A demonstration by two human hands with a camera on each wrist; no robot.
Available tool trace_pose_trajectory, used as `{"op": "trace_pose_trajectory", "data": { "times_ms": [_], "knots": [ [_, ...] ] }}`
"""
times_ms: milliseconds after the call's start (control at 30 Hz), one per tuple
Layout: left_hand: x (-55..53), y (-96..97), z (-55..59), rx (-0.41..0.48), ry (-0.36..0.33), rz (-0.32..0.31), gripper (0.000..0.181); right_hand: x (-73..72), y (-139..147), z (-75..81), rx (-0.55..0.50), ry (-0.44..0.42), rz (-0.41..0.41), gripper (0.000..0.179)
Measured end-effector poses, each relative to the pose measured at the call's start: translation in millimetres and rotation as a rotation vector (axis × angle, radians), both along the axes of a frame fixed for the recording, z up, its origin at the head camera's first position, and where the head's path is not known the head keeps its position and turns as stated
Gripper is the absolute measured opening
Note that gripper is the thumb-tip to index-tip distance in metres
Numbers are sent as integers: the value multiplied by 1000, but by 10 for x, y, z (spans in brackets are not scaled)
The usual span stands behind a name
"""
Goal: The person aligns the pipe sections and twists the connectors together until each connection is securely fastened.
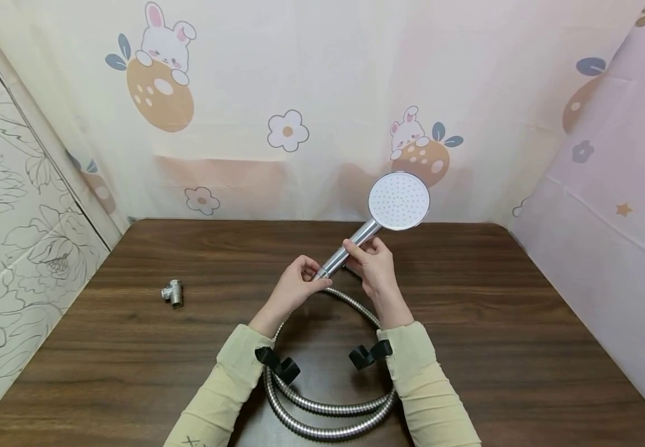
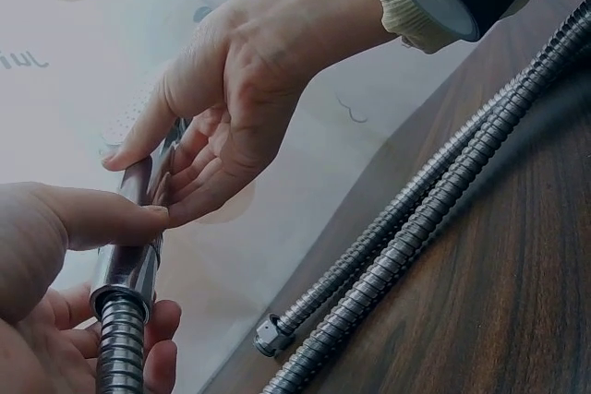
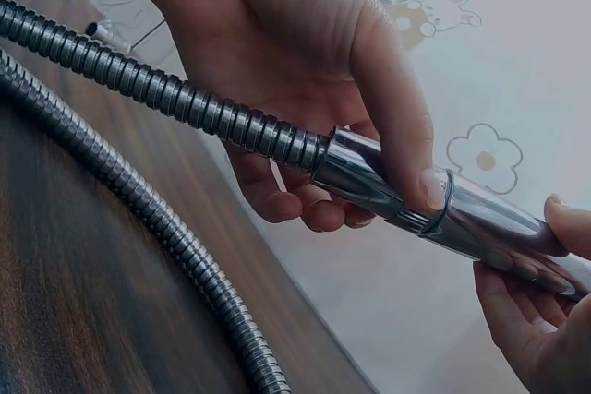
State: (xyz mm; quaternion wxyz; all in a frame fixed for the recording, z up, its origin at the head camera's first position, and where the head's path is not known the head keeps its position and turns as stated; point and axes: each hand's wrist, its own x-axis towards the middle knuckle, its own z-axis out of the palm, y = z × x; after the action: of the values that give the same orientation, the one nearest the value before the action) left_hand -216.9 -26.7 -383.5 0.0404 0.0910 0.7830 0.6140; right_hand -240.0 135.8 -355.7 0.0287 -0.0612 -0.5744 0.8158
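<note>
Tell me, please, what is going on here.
A person's right hand holds a shower head by its handle, while the left hand pinches the hose fitting at the handle's lower end. Whether it is tight is unclear. The hose loops over the table; a small metal connector lies to the left.

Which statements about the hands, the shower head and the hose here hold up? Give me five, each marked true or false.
1. The right hand grips the handle of the shower head. True.
2. The left hand pinches the end fitting of the hose at the handle's lower end. True.
3. The shower head's face is black. False: the face is white.
4. In the head view, a small metal connector lies on the table to the left of both hands. True.
5. The hose is stretched out straight. False: it curves in loops.
</note>
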Motion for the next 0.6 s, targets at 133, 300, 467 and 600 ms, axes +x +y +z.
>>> {"op": "trace_pose_trajectory", "data": {
  "times_ms": [133,300,467,600],
  "knots": [
    [3,10,-7,-11,7,0,32,-2,4,-11,9,9,5,26],
    [9,10,-16,-44,-39,-31,27,4,17,-24,1,0,4,26],
    [10,3,7,8,-104,-46,33,7,33,-29,-8,0,9,26],
    [-9,-10,3,3,-97,-73,32,3,34,-25,-11,6,12,25]
  ]
}}
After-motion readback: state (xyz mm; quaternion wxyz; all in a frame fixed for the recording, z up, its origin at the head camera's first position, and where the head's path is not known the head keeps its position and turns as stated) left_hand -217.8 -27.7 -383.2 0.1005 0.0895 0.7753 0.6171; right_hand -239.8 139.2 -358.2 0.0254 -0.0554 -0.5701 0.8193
